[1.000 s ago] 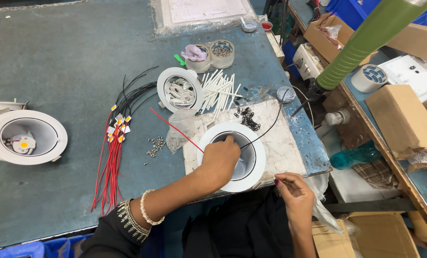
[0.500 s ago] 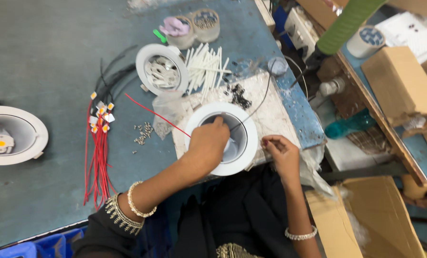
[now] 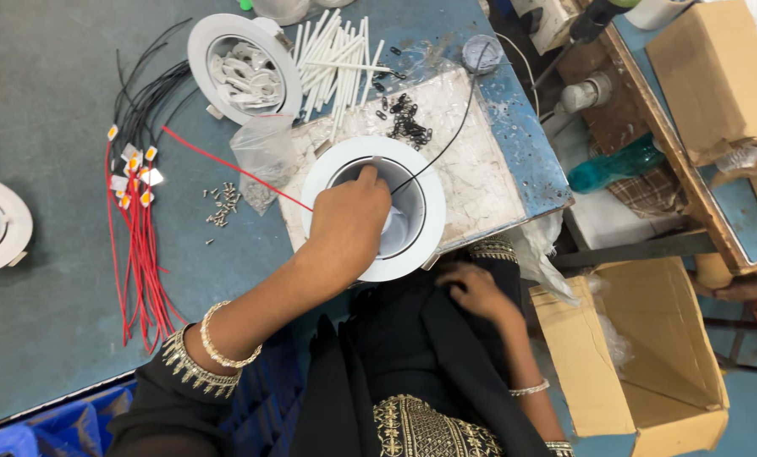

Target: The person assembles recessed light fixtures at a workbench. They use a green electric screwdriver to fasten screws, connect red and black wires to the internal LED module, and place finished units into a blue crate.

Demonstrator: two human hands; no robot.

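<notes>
A white round downlight housing (image 3: 425, 182) lies on a pale sheet at the table's near edge. My left hand (image 3: 349, 224) rests over its rim with fingers reaching inside, gripping it. A red wire (image 3: 226, 165) and a black wire (image 3: 446, 140) run out of the housing. My right hand (image 3: 476, 288) is off the table, resting on the dark cloth in my lap, fingers loosely bent, holding nothing that I can see.
A bundle of red and black wires (image 3: 137, 228) lies at left, small screws (image 3: 219, 206) beside it. A second housing (image 3: 243, 55) holds white parts; white tubes (image 3: 336, 55) and black clips (image 3: 408, 118) lie behind. An open cardboard box (image 3: 649, 338) stands at right.
My right hand has dropped from the table edge beside the housing into my lap. The view has moved closer. My left hand stays on the housing.
</notes>
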